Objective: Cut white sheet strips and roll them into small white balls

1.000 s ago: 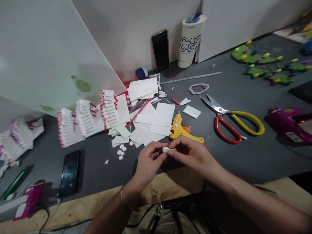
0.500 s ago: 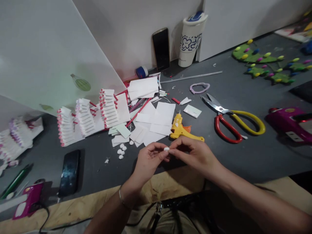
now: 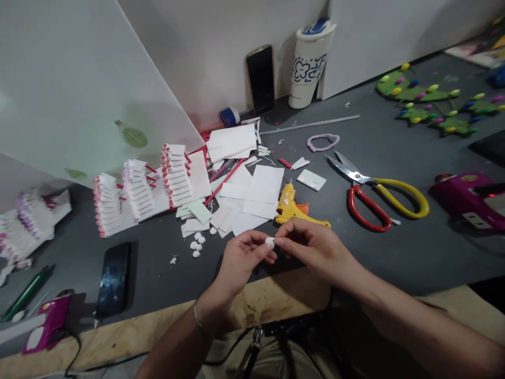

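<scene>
Between my fingertips, near the table's front edge, is a small white piece (image 3: 270, 241). My left hand (image 3: 243, 259) pinches it from the left, thumb and fingers closed on it. From the right, my right hand (image 3: 315, 245) grips the same piece with thumb and forefinger. Just behind my right hand lies a yellow glue gun (image 3: 294, 208). Several small white lumps (image 3: 196, 246) sit to the left of my hands. White paper pieces (image 3: 264, 184) are spread behind them.
Scissors (image 3: 357, 179) with red and yellow handles lie at the right. Rows of white rolls (image 3: 177, 176) stand at the left, near a dark phone (image 3: 113, 279). A tumbler (image 3: 310, 66) and an upright phone (image 3: 261, 79) are at the back. Green decorations (image 3: 414, 89) lie far right.
My right fingers have shifted slightly on the white piece, and more of its surface shows now. My left hand has hardly moved.
</scene>
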{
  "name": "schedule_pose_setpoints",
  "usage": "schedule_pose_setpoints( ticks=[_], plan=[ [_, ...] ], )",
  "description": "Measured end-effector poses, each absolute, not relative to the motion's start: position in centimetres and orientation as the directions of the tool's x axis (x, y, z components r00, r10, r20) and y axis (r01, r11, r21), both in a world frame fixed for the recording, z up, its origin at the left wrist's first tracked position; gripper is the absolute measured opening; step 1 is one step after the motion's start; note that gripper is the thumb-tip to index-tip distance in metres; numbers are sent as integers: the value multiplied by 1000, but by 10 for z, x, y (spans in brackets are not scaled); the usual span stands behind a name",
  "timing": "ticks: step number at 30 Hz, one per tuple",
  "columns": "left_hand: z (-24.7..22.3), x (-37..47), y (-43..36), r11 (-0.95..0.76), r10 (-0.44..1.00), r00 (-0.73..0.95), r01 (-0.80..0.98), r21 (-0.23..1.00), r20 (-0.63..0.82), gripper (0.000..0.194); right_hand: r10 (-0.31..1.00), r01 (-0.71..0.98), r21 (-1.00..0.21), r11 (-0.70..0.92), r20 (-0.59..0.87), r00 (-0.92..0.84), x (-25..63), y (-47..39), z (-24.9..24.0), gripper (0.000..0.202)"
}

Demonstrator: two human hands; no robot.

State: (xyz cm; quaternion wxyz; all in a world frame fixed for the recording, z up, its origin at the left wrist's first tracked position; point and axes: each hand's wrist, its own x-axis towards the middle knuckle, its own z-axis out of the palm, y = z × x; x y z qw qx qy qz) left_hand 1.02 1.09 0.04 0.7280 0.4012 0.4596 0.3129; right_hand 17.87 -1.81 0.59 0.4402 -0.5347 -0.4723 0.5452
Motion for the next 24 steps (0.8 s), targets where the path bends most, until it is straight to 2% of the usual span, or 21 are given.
schedule_pose_setpoints(
  ticks=[4, 10, 16, 24],
  plan=[
    [-2, 10, 11, 455, 850, 354, -123, 882, -390, 24, 976, -93, -973, -211, -206, -66, 178, -17, 5, 19],
    [-2, 11, 9, 419, 876, 313, -116, 901, -367, 23, 974, -91, -970, -227, -226, -25, 177, -19, 3, 22],
    [-1, 12, 10, 368, 904, 290, -155, 917, -314, 18, 968, -179, -952, -248, -249, -17, 173, -19, 1, 23],
    [-2, 15, 9, 425, 889, 286, -230, 876, -356, 22, 962, -274, -922, -275, -265, -73, 171, -19, 0, 24]
  ],
)
